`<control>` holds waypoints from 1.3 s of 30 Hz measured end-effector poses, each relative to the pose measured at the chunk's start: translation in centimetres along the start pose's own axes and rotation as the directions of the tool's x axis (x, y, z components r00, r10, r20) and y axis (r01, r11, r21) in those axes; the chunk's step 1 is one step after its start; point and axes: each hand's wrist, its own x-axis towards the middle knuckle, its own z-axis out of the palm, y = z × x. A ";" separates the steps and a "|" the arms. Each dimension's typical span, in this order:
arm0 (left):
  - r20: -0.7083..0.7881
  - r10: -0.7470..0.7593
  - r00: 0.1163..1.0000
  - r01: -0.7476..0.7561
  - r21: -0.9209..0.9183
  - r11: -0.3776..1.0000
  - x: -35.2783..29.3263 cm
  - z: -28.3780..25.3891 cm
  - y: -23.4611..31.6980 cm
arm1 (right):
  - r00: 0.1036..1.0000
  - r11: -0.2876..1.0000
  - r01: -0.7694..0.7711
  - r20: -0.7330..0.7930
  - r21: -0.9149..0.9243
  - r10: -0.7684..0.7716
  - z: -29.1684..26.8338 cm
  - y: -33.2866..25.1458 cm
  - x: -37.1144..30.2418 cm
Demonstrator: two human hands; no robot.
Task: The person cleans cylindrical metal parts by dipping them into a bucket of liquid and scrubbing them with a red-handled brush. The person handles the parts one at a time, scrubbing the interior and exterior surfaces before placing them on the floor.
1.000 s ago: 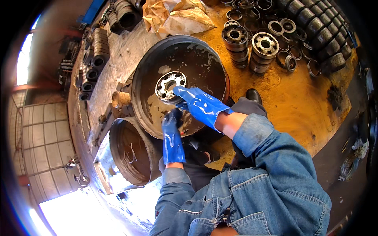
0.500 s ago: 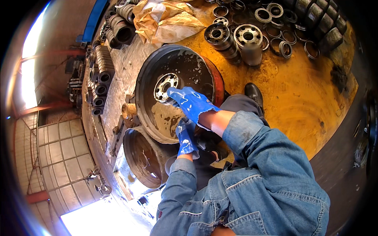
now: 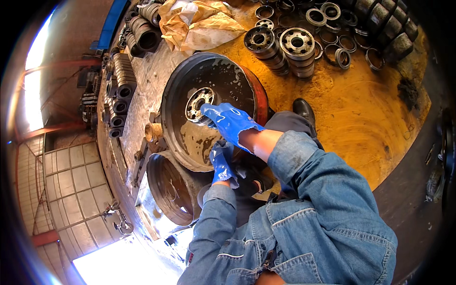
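One right hand (image 3: 231,122), gloved, partly closed, gripping metal disc (image 3: 194,104)

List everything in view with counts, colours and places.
Basin: one, dark and red, centre
Holed disc: one, silver, within basin's outline
Open drum: one, dark, lower left
Disc stacks: two, grey, beyond basin, right
Loose rings: many, silver and dark, top right
Cylinders: several, dark, far top right
Tubular parts: several, grey, upper left
Crumpled sacking: one heap, yellowish, top
Panelled wall: one, beige, far left
Denim sleeves: two, blue, lower centre
Left hand: one, blue glove, at basin's near rim
Right hand: one, blue glove, holding disc
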 end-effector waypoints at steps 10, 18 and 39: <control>-0.028 -0.062 0.998 0.061 -0.029 0.998 -0.3 -0.6 1.7 | 0.994 0.992 0.093 -0.041 -0.089 -0.097 -0.3 0.0 0.2; 0.035 -0.097 0.995 0.102 -0.207 0.973 0.8 1.5 -1.8 | 0.996 0.995 0.085 -0.023 -0.059 -0.086 0.3 0.0 0.3; 0.003 -0.099 0.995 0.098 -0.173 0.980 1.3 1.3 -0.9 | 0.908 0.759 0.222 -0.413 0.612 0.068 -13.2 1.1 -7.1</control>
